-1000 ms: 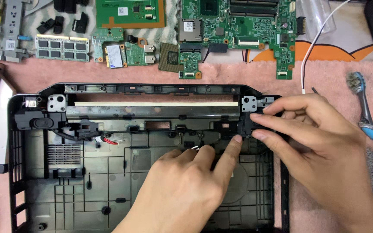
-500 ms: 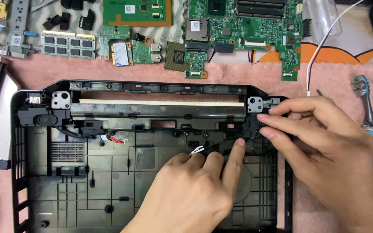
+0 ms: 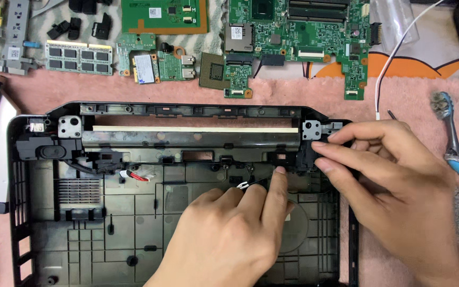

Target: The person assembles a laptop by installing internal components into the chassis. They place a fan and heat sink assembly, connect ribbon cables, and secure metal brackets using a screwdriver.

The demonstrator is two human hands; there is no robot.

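Observation:
An emptied black laptop base (image 3: pixel 43 234) lies open on a pink mat. My left hand (image 3: pixel 229 239) rests inside it, its index finger pressed on a thin black cable (image 3: pixel 251 183) with a small white connector, near the rear wall. My right hand (image 3: pixel 399 180) pinches a small black speaker part (image 3: pixel 306 154) at the base's right rear corner, just below a silver hinge bracket (image 3: pixel 311 129). A matching black speaker (image 3: pixel 49 150) with red and black wires sits at the left rear corner.
Beyond the base lie a green motherboard (image 3: pixel 304 37), a second green board (image 3: pixel 163 15), a memory module (image 3: pixel 78 57), a small card (image 3: pixel 158 66) and a processor chip (image 3: pixel 214 70). A blue toothbrush (image 3: pixel 455 143) and a white cable (image 3: pixel 394 58) lie at right.
My left index finger has slid slightly right along the cable toward the right speaker part. My right hand keeps its pinch at the corner. The view shifted a little.

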